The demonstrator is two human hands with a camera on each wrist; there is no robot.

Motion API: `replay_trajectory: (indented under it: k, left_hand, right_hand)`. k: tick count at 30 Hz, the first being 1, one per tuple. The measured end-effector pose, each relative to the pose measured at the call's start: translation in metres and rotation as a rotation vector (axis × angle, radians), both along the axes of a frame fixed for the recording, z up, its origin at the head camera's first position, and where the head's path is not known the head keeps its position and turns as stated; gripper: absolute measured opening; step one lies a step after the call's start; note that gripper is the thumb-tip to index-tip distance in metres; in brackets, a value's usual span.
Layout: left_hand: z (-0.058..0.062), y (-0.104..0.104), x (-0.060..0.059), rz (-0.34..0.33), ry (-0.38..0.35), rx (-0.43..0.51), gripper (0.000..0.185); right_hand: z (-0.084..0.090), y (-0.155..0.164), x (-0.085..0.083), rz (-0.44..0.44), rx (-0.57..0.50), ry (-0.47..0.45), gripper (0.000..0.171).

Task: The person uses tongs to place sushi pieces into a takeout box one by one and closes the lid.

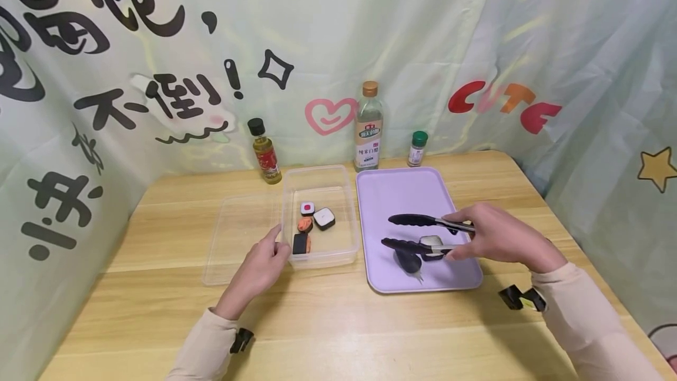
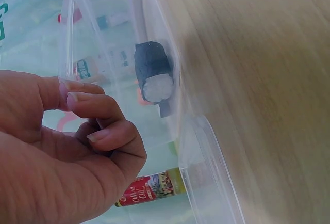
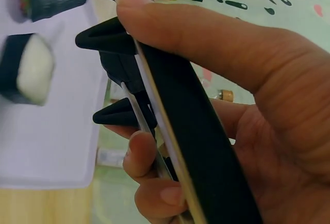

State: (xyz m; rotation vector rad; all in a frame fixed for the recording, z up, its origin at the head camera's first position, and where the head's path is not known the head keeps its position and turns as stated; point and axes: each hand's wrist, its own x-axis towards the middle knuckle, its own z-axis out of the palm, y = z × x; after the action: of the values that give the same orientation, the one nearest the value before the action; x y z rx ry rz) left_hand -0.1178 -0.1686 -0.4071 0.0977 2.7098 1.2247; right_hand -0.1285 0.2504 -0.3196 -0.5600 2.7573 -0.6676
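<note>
**Tongs held over the purple tray, other hand at the clear box**

At the far left of the wooden table a clear lid lies flat, just beside a clear plastic box. Inside the box sit four toy sushi pieces: a roll with a red centre, a white-topped roll, an orange piece, and a black-and-orange piece against the near wall. The person's left hand rests at the box's near left corner, its fingers loosely curled with the tips against the plastic wall; it grips nothing that I can see.

Behind the box stand an oil bottle, a tall vinegar bottle and a small green-capped shaker, all near the printed curtain.

To the right of the box lies a purple tray. The right hand curls its thumb and fingers round the handle of black tongs, whose two arms stand apart above the tray. Between them, near the lower arm, lies a white-topped sushi piece, with a dark cone-shaped piece just beside it on the tray.
</note>
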Motion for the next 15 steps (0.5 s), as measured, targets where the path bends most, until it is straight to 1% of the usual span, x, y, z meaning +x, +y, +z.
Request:
replay_trajectory:
  k: [7, 10, 15]
  left_hand:
    - [0.001, 0.0, 0.0, 0.0, 0.003, 0.008, 0.061]
    - [0.001, 0.0, 0.001, 0.003, 0.004, 0.006, 0.061]
    - [0.001, 0.0, 0.0, 0.001, 0.005, 0.001, 0.061]
  right_hand:
    - [-0.009, 0.008, 0.013, -0.039, 0.0, -0.081, 0.075]
    - [-0.012, 0.009, 0.017, -0.037, -0.003, -0.092, 0.075]
    - [-0.018, 0.01, 0.02, -0.017, 0.011, -0.084, 0.075]
